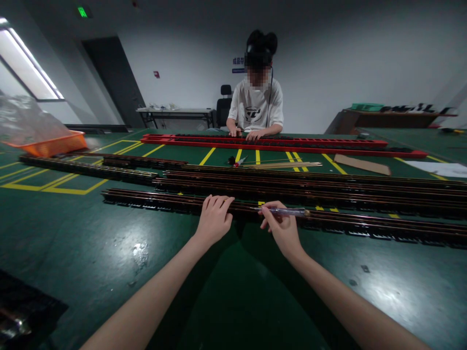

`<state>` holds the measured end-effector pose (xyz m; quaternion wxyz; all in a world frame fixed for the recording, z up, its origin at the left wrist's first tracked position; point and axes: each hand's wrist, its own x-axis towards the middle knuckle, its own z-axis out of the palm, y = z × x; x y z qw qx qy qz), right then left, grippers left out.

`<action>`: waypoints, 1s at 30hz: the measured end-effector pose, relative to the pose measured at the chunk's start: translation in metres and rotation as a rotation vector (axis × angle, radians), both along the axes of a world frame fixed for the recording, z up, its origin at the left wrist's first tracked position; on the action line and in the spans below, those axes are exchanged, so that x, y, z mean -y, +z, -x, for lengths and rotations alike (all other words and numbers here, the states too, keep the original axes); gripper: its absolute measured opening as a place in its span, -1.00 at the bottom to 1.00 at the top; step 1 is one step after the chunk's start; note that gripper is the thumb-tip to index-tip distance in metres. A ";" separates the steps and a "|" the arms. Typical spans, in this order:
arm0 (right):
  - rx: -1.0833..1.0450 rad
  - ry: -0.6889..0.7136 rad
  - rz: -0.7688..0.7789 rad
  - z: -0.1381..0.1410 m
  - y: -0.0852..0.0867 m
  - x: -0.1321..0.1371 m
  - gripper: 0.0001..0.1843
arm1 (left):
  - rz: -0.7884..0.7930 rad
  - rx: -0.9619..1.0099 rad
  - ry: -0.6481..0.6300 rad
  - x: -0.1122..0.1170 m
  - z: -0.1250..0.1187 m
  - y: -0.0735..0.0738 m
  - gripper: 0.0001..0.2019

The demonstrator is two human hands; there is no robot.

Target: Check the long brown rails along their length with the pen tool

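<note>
My left hand (215, 216) lies across a long black strip with copper-coloured rails (146, 197), fingers stretched over its top and thumb on the near side. My right hand (282, 226) is closed around a thin screwdriver (288, 212) with a clear handle. Its slim metal tip points left along the same strip, between my two hands. Whether the tip touches the strip I cannot tell. Several similar dark strips (328, 187) lie parallel just behind it.
Across the green table (91, 262) a person (257, 107) has both hands on a long red tray (175, 140). An orange basket (54, 143) with plastic bags stands left. Thin rods (288, 165), a red-and-white tube (238, 164) and cardboard (361, 164) lie mid-table. Another dark bundle (25, 311) is front left.
</note>
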<state>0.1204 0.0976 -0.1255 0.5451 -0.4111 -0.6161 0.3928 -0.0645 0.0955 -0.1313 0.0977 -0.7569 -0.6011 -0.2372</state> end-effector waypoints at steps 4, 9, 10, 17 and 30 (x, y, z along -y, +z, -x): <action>0.002 0.001 -0.003 0.000 -0.001 0.000 -0.77 | 0.012 -0.016 0.007 0.001 -0.002 0.003 -0.62; -0.015 0.003 -0.003 0.001 -0.002 0.000 -0.77 | 0.001 -0.043 0.025 0.001 -0.003 0.004 -0.62; -0.015 0.004 -0.005 0.001 -0.002 0.000 -0.77 | -0.005 -0.044 0.028 0.001 -0.003 0.003 -0.62; 0.001 0.004 -0.003 0.000 -0.002 -0.001 -0.76 | -0.063 -0.071 0.045 -0.001 -0.002 -0.002 -0.60; 0.002 -0.007 -0.006 0.000 0.000 0.001 -0.71 | -0.059 -0.080 0.061 0.000 -0.004 0.000 -0.64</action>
